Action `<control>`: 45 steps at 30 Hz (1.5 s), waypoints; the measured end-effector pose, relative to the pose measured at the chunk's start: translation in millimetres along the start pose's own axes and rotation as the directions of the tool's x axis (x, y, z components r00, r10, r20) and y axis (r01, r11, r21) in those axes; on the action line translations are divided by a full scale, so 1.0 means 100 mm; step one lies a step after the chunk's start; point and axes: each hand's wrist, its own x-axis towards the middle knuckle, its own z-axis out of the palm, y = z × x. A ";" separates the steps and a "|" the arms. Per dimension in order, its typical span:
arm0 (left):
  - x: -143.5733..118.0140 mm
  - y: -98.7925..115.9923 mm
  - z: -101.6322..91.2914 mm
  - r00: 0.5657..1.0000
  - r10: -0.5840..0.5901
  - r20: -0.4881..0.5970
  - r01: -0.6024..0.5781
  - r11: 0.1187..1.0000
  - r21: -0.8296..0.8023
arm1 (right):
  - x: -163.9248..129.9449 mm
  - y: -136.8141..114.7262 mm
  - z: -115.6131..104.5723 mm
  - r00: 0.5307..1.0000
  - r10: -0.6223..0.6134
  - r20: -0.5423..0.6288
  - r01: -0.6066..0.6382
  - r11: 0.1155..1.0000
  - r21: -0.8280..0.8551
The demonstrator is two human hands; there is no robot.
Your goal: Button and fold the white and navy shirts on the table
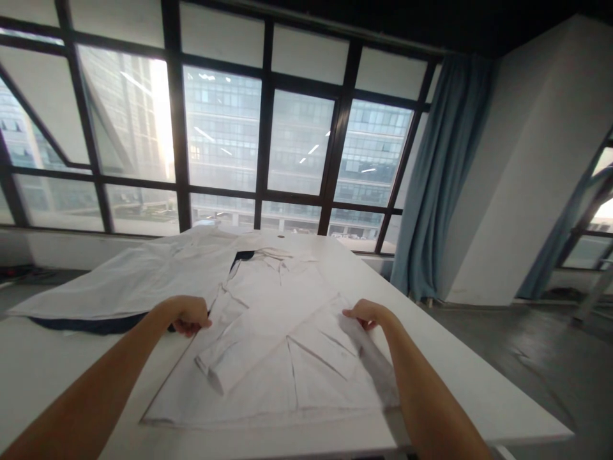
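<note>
A white long-sleeved shirt [258, 332] lies spread on the white table, its collar end pointing away from me and its hem near the front edge. Its sleeves are folded across the body, with creases showing in the cloth. My left hand [190, 315] is closed at the shirt's left side edge, fingers curled in a pinch. On the opposite side, my right hand [368, 313] pinches the shirt's right edge, where the cloth hangs in a shaded fold below the fingers.
More white garments [138, 275] lie to the left, with dark navy cloth [90, 323] under them. The white table [460, 377] reaches toward large windows [223, 128]. A blue curtain [438, 179] and a white pillar [507, 172] stand at the right.
</note>
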 end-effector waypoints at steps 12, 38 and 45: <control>-0.09 0.08 0.05 1.000 -0.011 -0.009 0.012 0.995 0.103 | -0.27 -0.01 -0.11 0.978 0.013 0.209 -0.033 0.995 0.092; -0.24 1.65 0.78 0.934 0.353 0.056 -0.356 0.932 0.059 | -0.28 -0.04 -0.09 0.985 -0.004 0.171 -0.007 0.998 0.063; 0.07 1.16 0.70 0.660 0.629 -0.411 -0.578 0.774 0.257 | -0.23 -0.03 -0.08 0.989 0.000 0.148 -0.010 0.998 0.063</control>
